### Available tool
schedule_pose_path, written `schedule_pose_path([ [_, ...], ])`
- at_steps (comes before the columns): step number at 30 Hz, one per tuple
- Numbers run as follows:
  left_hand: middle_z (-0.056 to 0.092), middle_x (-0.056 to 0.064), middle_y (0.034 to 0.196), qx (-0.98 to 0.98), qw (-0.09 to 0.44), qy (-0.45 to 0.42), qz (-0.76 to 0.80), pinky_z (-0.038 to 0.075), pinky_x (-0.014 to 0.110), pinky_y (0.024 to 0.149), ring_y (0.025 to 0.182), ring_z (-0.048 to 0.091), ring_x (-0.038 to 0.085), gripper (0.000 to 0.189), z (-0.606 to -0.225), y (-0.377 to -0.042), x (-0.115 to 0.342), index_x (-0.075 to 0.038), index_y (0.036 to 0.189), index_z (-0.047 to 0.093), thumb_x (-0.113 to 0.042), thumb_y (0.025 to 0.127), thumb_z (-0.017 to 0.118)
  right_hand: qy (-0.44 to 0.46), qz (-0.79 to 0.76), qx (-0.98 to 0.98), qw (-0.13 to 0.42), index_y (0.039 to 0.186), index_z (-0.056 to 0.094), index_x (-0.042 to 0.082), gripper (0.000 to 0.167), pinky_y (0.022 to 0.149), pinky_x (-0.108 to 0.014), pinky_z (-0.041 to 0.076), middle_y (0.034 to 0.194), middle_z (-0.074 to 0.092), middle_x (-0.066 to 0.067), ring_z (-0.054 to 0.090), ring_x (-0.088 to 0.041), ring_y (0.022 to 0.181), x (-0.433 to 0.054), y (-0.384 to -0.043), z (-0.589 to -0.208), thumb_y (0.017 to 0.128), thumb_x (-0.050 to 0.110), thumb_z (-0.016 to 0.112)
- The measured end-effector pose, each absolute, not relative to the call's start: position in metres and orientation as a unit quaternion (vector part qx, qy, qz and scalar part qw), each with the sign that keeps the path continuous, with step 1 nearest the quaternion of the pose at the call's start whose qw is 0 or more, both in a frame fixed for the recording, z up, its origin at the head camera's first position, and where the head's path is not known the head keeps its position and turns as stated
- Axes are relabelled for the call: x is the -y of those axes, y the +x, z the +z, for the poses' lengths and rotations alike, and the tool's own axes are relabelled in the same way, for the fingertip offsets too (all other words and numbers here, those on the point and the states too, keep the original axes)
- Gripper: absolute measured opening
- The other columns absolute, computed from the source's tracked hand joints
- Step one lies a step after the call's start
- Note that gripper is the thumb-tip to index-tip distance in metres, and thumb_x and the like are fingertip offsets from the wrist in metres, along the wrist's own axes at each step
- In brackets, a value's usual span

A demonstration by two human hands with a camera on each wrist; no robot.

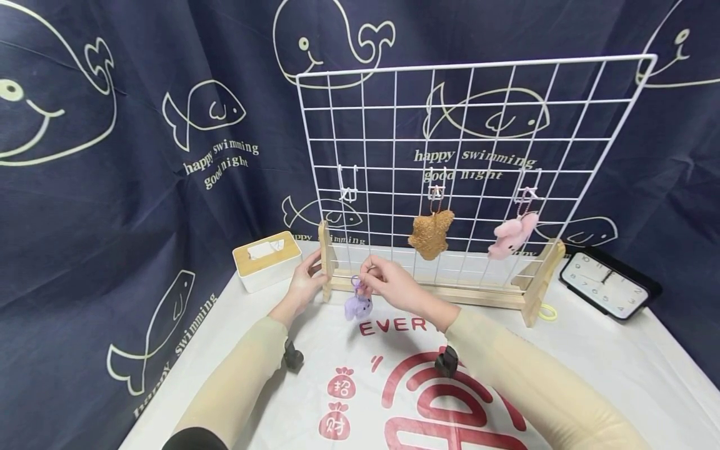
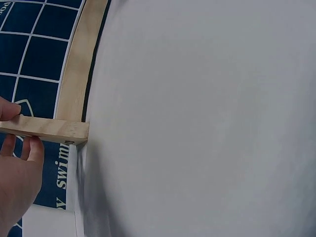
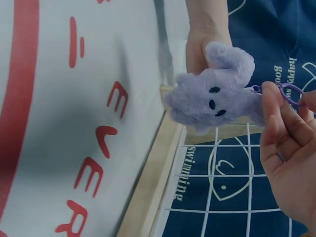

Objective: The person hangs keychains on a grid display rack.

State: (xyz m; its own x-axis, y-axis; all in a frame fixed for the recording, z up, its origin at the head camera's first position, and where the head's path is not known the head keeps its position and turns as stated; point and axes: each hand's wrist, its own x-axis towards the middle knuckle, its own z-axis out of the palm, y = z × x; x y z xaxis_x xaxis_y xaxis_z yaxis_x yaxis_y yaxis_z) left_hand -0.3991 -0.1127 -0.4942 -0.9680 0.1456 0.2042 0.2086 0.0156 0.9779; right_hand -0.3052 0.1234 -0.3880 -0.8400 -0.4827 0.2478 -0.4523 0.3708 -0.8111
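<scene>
My right hand [image 1: 388,282] pinches the purple ring of a plush keychain [image 3: 212,98], a fuzzy lilac animal with long ears and a small dark face. It dangles below the fingers, in front of the rack's left end. With thumb and fingers on either side, my left hand [image 2: 19,173] grips the wooden end foot [image 2: 44,128] of the white wire grid rack [image 1: 472,119]. From hooks on the grid hang a brown plush [image 1: 431,234] in the middle and a pink plush [image 1: 513,235] at the right. A white hook [image 1: 348,187] at the left carries nothing.
Left of the rack stands a white tissue box [image 1: 267,259] with a wooden lid. A clock [image 1: 610,283] leans at the far right, and a yellow ring [image 1: 548,312] lies by the right foot. Behind hangs a dark blue curtain [image 1: 214,56].
</scene>
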Motion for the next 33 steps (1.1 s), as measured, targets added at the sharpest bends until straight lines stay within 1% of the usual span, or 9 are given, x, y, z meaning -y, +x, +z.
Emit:
schedule_pose_path([
  [6,0.038,0.021,0.158,0.711,0.023,-0.123,-0.693,0.044,0.049,0.113,0.138,0.044,0.042,0.080,-0.494,-0.398,0.113,0.000,0.155,0.039,0.023,0.080,0.055,-0.275,-0.482,-0.832,-0.009,0.098,0.059,0.003,0.011,0.060,-0.026,0.053,0.076,0.072,-0.007,0.066,-0.023,0.068,-0.123,-0.309,-0.381,0.104,0.012,0.058],
  [8,0.037,0.022,0.158,0.711,0.022,-0.124,-0.692,0.043,0.050,0.113,0.138,0.043,0.043,0.080,-0.493,-0.397,0.113,0.000,0.155,0.038,0.023,0.080,0.054,-0.277,-0.483,-0.830,-0.020,0.097,0.059,0.003,0.012,0.058,-0.025,0.052,0.075,0.071,-0.007,0.066,-0.024,0.068,-0.124,-0.311,-0.380,0.103,0.013,0.059],
  [14,0.033,0.028,0.159,0.709,0.008,-0.138,-0.692,0.041,0.052,0.115,0.139,0.039,0.049,0.080,-0.478,-0.387,0.114,0.005,0.155,0.034,0.022,0.080,0.055,-0.280,-0.517,-0.808,-0.040,0.097,0.058,0.000,0.009,0.063,-0.030,0.057,0.075,0.070,-0.012,0.066,-0.024,0.069,-0.123,-0.316,-0.372,0.103,0.007,0.059],
  [18,0.032,0.030,0.158,0.712,0.001,-0.141,-0.688,0.042,0.052,0.114,0.139,0.039,0.051,0.080,-0.467,-0.379,0.114,0.008,0.154,0.033,0.022,0.079,0.055,-0.276,-0.542,-0.793,-0.044,0.101,0.058,-0.001,0.008,0.062,-0.025,0.053,0.078,0.071,-0.015,0.065,-0.025,0.070,-0.121,-0.317,-0.364,0.103,0.006,0.057],
  [19,0.032,0.029,0.158,0.711,0.001,-0.141,-0.689,0.041,0.052,0.114,0.139,0.038,0.050,0.080,-0.470,-0.381,0.114,0.007,0.154,0.033,0.022,0.079,0.055,-0.274,-0.548,-0.789,-0.045,0.102,0.058,-0.002,0.008,0.062,-0.022,0.051,0.079,0.071,-0.016,0.065,-0.026,0.071,-0.120,-0.318,-0.361,0.103,0.006,0.057],
  [22,0.031,0.028,0.159,0.708,0.003,-0.139,-0.692,0.040,0.052,0.115,0.140,0.038,0.049,0.082,-0.483,-0.393,0.114,0.006,0.156,0.032,0.022,0.079,0.055,-0.270,-0.565,-0.778,-0.054,0.103,0.058,-0.003,0.008,0.058,-0.022,0.046,0.081,0.072,-0.018,0.065,-0.027,0.071,-0.118,-0.319,-0.354,0.103,0.005,0.056],
  [26,0.033,0.026,0.159,0.704,0.012,-0.135,-0.697,0.040,0.052,0.115,0.140,0.040,0.046,0.081,-0.493,-0.400,0.113,0.003,0.156,0.034,0.023,0.080,0.054,-0.263,-0.587,-0.763,-0.066,0.102,0.059,-0.005,0.008,0.062,-0.025,0.051,0.083,0.072,-0.018,0.065,-0.024,0.071,-0.113,-0.324,-0.343,0.103,0.003,0.057],
  [29,0.036,0.024,0.158,0.704,0.018,-0.134,-0.697,0.042,0.051,0.114,0.138,0.042,0.045,0.080,-0.493,-0.399,0.113,0.001,0.156,0.036,0.022,0.080,0.054,-0.255,-0.604,-0.752,-0.072,0.101,0.060,-0.005,0.009,0.069,-0.029,0.056,0.085,0.073,-0.018,0.066,-0.020,0.071,-0.109,-0.328,-0.335,0.103,0.003,0.057],
  [33,0.038,0.022,0.158,0.711,0.023,-0.132,-0.690,0.044,0.049,0.112,0.137,0.044,0.043,0.080,-0.493,-0.398,0.113,0.000,0.155,0.038,0.021,0.080,0.056,-0.242,-0.615,-0.746,-0.079,0.100,0.061,-0.002,0.009,0.064,-0.028,0.052,0.086,0.075,-0.014,0.066,-0.016,0.070,-0.105,-0.333,-0.325,0.103,0.006,0.058],
])
